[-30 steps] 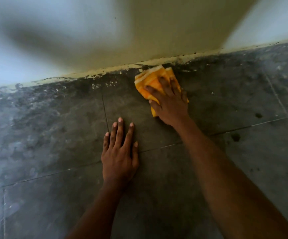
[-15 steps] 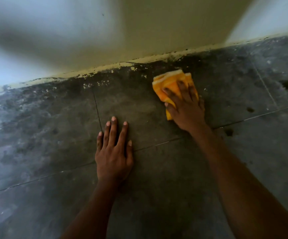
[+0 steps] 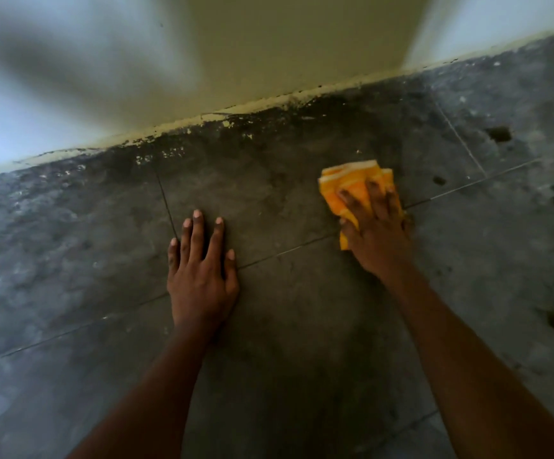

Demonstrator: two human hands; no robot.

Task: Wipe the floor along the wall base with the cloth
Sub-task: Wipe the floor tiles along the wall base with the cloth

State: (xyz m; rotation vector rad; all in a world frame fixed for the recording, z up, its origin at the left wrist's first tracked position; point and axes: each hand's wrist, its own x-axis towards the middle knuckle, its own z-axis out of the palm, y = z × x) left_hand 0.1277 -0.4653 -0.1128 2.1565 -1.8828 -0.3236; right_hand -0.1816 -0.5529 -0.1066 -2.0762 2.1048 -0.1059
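A folded orange-and-white cloth (image 3: 345, 183) lies flat on the dark tiled floor (image 3: 285, 326), a short way in front of the wall base (image 3: 269, 102). My right hand (image 3: 373, 226) presses down on the cloth with straight, spread fingers and covers its near half. To the left, my left hand (image 3: 201, 270) rests flat on the floor with its fingers spread, touching no cloth. The strip of floor beside the wall base is dark and flecked with pale paint chips.
The pale wall (image 3: 269, 44) runs diagonally across the top, its base rising to the right. Dark spots (image 3: 499, 134) mark the tiles at the right. Grout lines (image 3: 461, 140) cross the floor.
My right hand has slid the cloth to the right and back from the wall base toward me. My left hand has stayed planted on the floor.
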